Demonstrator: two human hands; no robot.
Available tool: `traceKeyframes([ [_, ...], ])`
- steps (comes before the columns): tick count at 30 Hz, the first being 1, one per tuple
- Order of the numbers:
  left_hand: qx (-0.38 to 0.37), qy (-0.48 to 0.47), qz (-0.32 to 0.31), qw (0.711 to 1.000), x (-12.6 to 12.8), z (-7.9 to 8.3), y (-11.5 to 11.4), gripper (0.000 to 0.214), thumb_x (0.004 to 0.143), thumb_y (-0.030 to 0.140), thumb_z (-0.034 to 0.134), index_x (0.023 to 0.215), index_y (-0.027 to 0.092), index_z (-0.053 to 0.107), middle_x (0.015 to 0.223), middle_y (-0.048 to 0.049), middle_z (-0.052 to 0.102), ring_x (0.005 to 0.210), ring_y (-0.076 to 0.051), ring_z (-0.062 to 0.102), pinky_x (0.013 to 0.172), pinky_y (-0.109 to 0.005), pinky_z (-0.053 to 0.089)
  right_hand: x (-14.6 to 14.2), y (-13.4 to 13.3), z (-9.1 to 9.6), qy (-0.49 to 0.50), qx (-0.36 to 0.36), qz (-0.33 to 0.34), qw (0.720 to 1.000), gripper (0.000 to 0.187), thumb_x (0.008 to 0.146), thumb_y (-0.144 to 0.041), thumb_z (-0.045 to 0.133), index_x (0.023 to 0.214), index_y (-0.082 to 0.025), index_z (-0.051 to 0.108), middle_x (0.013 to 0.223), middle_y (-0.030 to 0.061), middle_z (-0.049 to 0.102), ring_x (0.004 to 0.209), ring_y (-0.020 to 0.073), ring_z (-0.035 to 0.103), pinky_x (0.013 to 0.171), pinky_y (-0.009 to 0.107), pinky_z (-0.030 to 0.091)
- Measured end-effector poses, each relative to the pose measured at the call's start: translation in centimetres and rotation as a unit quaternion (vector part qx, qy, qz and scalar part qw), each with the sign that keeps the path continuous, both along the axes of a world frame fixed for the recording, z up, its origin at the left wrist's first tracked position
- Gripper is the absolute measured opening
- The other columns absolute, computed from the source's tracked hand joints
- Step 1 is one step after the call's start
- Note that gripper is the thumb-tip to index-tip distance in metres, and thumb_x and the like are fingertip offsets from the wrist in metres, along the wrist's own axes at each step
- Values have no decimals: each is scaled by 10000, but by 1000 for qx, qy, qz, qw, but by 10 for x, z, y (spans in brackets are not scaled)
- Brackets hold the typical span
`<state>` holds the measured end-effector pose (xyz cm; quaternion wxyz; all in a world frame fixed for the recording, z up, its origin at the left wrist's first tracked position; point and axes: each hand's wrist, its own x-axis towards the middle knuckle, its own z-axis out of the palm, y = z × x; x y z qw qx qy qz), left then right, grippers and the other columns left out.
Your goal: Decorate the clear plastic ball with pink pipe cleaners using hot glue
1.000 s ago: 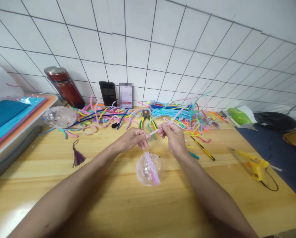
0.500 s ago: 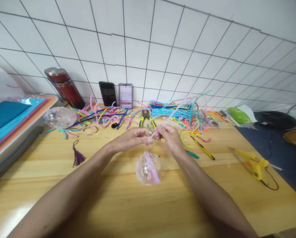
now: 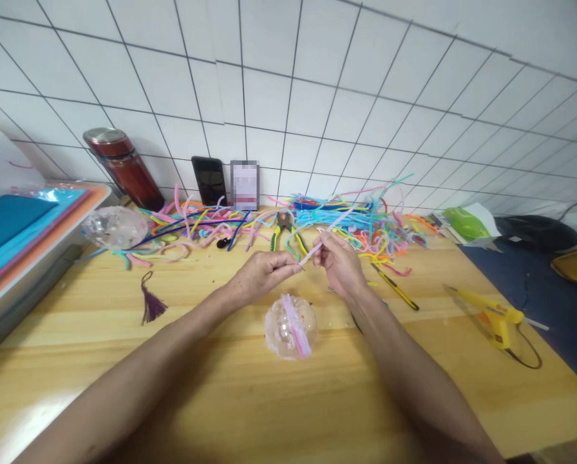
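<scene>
L hand [image 3: 269,272] & R hand [image 3: 339,261]: fingertips pinched on pale-pink fuzzy stem [image 3: 310,254], clear pink-banded ball [image 3: 291,327] below, wood tabletop edge [image 3: 565,374] well R.

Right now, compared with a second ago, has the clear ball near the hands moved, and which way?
No: the clear ball has shifted neither way, judged against the purple tassel.

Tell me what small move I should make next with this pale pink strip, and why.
I'd probably lower the pale pink strip toward the clear ball, beside its pink bands: your left hand pinches one end, your right hand holds it further along, and the ball sits close by, much of it uncovered.
</scene>
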<state>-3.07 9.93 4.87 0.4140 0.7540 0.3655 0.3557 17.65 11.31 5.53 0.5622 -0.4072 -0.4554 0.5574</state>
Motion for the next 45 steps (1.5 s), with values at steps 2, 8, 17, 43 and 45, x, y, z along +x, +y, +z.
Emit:
traceKeyframes([
  [2, -46, -15, -15, 999, -2, -1, 1, 398, 931, 540, 646, 756, 182, 649, 669, 29, 566, 631, -115, 499, 604, -229, 409, 3, 2, 3, 5, -3, 25, 1000, 430, 711, -608, 905, 733, -233, 696, 644, -18, 617, 535, 132, 510, 496, 282, 434],
  [8, -170, -85, 10, 982, -5, -7, 5, 403, 889, 590, 705, 853, 190, 687, 526, 76, 461, 466, -89, 406, 480, -213, 334, 3, 3, -3, 14, 18, -11, 1000, 467, 694, -604, 934, 760, -241, 648, 661, -40, 618, 566, 120, 537, 557, 273, 473],
  [17, 10, -28, 77, 997, 3, -23, 3, 305, 971, 463, 621, 843, 198, 706, 793, 3, 695, 760, -154, 623, 752, -258, 493, -9, 2, -15, 42, 37, -120, 991, 521, 722, -645, 922, 734, -240, 594, 656, -50, 620, 581, 105, 558, 553, 242, 464],
  [43, -61, 45, 51, 996, -4, -26, 14, 599, 984, 695, 544, 692, 176, 608, 572, 68, 304, 562, -104, 300, 538, -246, 226, -7, -10, -11, -173, 102, -95, 975, 568, 890, -768, 705, 797, -213, 781, 721, 45, 771, 618, 162, 665, 608, 300, 516],
  [45, -59, 44, 53, 996, -3, -28, 14, 590, 981, 684, 548, 686, 176, 608, 581, 64, 316, 575, -107, 309, 543, -245, 235, -2, -6, -11, -167, 96, -84, 978, 606, 869, -806, 701, 778, -212, 771, 694, 42, 759, 601, 163, 659, 584, 295, 506],
])
